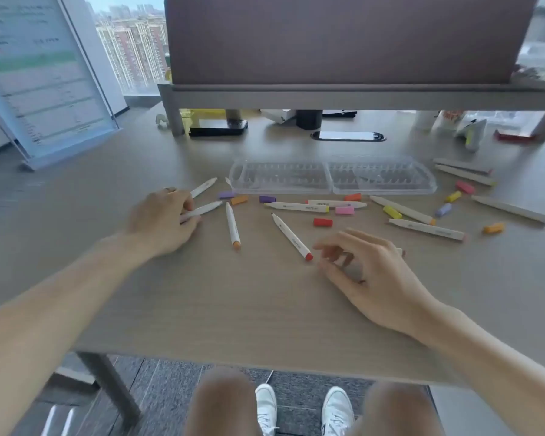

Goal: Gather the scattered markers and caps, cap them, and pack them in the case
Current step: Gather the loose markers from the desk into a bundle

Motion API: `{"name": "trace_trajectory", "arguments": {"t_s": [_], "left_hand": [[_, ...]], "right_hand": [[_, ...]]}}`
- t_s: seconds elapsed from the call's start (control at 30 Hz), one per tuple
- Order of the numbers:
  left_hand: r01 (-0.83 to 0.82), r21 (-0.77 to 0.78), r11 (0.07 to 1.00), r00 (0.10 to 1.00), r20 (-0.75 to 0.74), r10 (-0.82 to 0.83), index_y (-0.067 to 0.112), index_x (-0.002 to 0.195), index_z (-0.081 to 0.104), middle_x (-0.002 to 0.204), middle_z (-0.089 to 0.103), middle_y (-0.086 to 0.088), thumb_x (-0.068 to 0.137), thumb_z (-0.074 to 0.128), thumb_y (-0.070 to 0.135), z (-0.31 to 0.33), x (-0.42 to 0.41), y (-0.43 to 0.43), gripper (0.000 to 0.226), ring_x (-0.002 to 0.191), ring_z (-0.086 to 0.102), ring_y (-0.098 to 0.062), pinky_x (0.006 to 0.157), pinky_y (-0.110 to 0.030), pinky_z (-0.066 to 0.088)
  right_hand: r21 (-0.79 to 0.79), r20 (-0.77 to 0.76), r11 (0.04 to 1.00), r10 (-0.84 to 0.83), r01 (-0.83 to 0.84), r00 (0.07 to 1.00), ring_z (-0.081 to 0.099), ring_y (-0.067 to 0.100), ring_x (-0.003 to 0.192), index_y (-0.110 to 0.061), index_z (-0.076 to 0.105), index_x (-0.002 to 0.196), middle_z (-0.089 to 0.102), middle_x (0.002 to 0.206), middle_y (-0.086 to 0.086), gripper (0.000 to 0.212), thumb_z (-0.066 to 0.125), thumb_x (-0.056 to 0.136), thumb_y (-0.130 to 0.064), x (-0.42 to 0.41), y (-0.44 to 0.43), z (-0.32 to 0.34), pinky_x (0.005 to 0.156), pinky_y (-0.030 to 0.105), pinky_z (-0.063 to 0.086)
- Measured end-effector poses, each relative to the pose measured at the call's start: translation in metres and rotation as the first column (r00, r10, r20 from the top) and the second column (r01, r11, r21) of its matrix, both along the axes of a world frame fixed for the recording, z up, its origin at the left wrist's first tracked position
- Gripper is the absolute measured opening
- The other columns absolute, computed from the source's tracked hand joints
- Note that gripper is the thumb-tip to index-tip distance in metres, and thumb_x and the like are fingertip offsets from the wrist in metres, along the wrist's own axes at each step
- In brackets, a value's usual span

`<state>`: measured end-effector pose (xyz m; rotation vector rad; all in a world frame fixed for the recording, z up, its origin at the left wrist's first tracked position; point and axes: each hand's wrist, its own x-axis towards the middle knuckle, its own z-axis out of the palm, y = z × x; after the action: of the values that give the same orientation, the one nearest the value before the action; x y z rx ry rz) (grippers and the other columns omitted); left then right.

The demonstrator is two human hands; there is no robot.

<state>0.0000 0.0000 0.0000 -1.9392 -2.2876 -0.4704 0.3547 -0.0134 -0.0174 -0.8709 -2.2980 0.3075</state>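
Observation:
Several white markers and loose coloured caps lie scattered on the wooden desk [265, 303]. A clear plastic case [332, 177] lies open behind them, nothing inside. My left hand [162, 220] rests on the desk, its fingers curled round a white marker [206, 208]; a second white marker [203, 187] lies just beyond. My right hand [368, 272] hovers with loosely spread fingers just right of the red-ended marker [291, 237], holding nothing. An orange-ended marker [233, 226] lies between the hands. A red cap [322, 222], a pink cap [344, 210] and purple caps [266, 199] lie near the middle.
A grey monitor shelf [359, 96] spans the back of the desk, with a phone [217, 128] and small items beneath it. A standing display board [41, 80] is at the far left. More markers [512, 209] and caps [464, 187] lie at the right.

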Motion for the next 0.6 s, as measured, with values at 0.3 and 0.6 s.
{"name": "trace_trajectory", "arguments": {"t_s": [0.3, 0.6], "left_hand": [[-0.013, -0.111, 0.994, 0.973, 0.226, 0.038, 0.013, 0.101, 0.058, 0.093, 0.060, -0.006, 0.107, 0.046, 0.034, 0.040, 0.048, -0.022, 0.025, 0.089, 0.055, -0.033, 0.072, -0.038, 0.040], [0.343, -0.001, 0.939, 0.829, 0.471, -0.302, 0.028, 0.084, 0.073, 0.070, 0.070, 0.014, 0.097, 0.065, 0.042, 0.056, 0.138, -0.019, 0.020, 0.064, 0.063, 0.001, 0.057, -0.016, 0.046]], "right_hand": [[-0.639, -0.478, 0.768, -0.356, -0.040, 0.803, 0.073, 0.015, 0.076, -0.019, 0.071, 0.105, 0.074, 0.088, -0.003, 0.012, 0.062, 0.102, -0.026, -0.053, -0.005, 0.020, 0.072, 0.035, 0.061], [-0.843, -0.537, 0.384, -0.652, -0.377, 0.536, 0.074, 0.023, 0.068, 0.003, 0.068, 0.098, 0.076, 0.081, 0.012, 0.037, 0.045, 0.110, -0.024, -0.073, -0.005, 0.048, 0.061, 0.033, 0.061]]}}
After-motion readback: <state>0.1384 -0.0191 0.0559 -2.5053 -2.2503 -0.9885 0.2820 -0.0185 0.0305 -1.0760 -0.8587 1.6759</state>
